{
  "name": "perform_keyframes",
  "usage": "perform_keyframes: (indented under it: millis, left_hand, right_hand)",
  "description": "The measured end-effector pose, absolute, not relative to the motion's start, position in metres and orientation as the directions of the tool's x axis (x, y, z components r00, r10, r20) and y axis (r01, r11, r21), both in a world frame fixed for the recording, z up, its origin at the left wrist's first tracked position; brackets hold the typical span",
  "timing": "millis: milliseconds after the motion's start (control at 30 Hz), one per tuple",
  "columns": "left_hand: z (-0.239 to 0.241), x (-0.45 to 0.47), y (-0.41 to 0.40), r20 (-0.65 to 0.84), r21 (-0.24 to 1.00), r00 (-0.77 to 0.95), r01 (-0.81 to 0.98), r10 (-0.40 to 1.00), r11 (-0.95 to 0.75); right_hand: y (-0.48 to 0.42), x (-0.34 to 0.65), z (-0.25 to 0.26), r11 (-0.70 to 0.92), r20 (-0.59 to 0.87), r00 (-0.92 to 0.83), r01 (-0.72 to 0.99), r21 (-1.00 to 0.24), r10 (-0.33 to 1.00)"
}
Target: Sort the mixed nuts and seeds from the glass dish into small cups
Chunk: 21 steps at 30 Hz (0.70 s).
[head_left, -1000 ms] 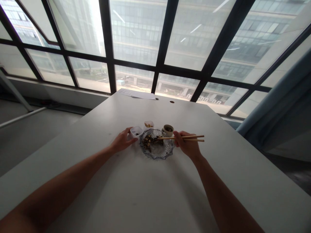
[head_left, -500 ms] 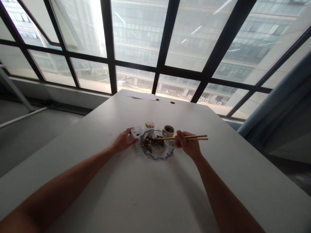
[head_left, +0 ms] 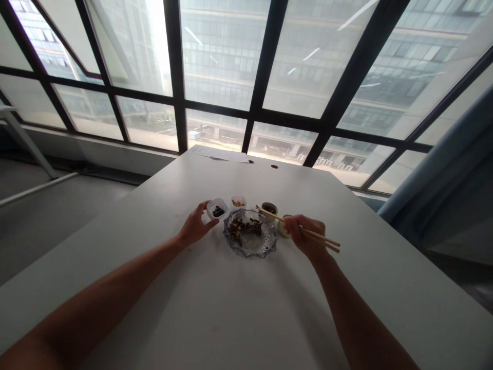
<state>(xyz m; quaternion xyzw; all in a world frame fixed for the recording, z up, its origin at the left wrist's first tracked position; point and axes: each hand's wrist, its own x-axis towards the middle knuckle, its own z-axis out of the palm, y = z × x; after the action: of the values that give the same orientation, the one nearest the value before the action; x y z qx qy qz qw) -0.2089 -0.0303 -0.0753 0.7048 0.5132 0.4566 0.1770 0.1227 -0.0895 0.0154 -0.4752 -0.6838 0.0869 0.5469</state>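
Observation:
My left hand [head_left: 195, 224] has its thumb and fingers round the side of a small white cup [head_left: 216, 201] with dark pieces inside. Wooden chopsticks [head_left: 325, 240] are held in my closed right hand [head_left: 308, 235]. Their tips point left above the far rim of a scalloped glass plate [head_left: 250, 253], beside a round greenish cup [head_left: 275, 206] with dark bits in it. Whether the tips pinch anything is too small to tell. On the plate lies a heap of mixed dark and pale pieces [head_left: 236, 229]. Another pale round cup [head_left: 284, 229] is partly hidden behind my right hand.
Behind the plate stands a second white cup [head_left: 238, 199] holding tan pieces. White papers [head_left: 221, 153] lie at the far end of the white table [head_left: 215, 318], near two round holes. Large windows rise beyond, and a blue curtain [head_left: 435, 159] hangs at the right.
The chopstick tips have gone from the heap on the plate up to beside the greenish cup. My right hand has shifted slightly right and down, uncovering the pale cup. More dark pieces show in the left-hand cup.

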Motion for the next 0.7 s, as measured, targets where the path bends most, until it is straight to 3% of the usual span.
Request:
perform_keyframes:
  millis: [100,267,533,700]
  left_hand:
    - [-0.073,-0.207,-0.031,0.445,0.724,0.054,0.565,0.894,-0.394]
    - [-0.07,-0.205,-0.032,0.426,0.732,0.058,0.565,0.903,-0.381]
    - [-0.068,-0.205,-0.034,0.436,0.743,0.072,0.533,0.897,-0.404]
    - [-0.066,-0.205,-0.035,0.412,0.748,0.083,0.537,0.907,-0.39]
  right_hand:
    - [-0.097,0.118,0.018,0.631,0.759,-0.097,0.628,-0.455,0.644]
    - [-0.094,0.083,0.015,0.62,0.746,0.046,0.523,-0.585,0.664]
    - [-0.076,0.023,0.019,0.72,0.623,-0.378,0.487,-0.494,0.684]
    - [-0.078,0.033,0.023,0.638,0.623,-0.232,0.516,-0.572,0.747]
